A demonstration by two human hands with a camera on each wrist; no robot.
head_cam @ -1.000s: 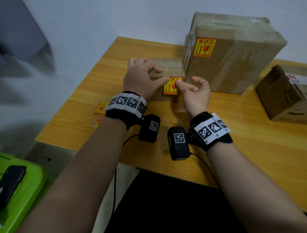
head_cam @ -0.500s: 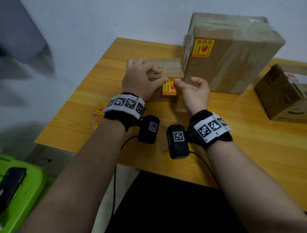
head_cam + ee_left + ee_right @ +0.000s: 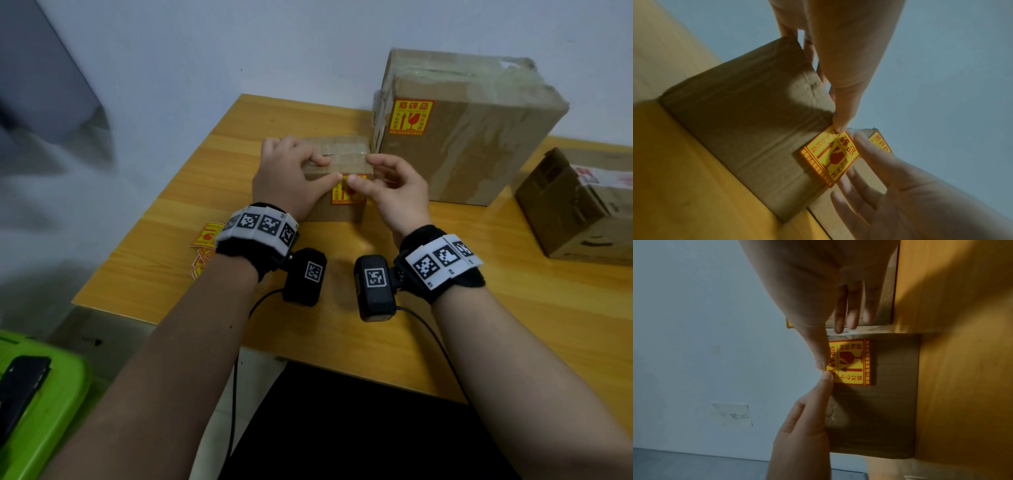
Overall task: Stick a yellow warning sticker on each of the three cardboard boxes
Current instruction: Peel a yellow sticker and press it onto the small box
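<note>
A small cardboard box stands mid-table with a yellow warning sticker on its front face. My left hand grips this box, fingers curled over the top and thumb on the sticker's upper left corner. My right hand presses its thumb on the sticker's top edge, beside the left thumb, with the other fingers loosely bent. The left wrist view shows the sticker flat on the box. The big box behind bears its own sticker. A third box at the right shows none.
Spare yellow stickers lie near the wooden table's left edge. The wall runs close behind the boxes. A green bin with a dark device on it stands on the floor at lower left.
My right thumb has slid left along the sticker's top edge until it meets the left thumb. The left hand has stayed on the small box.
</note>
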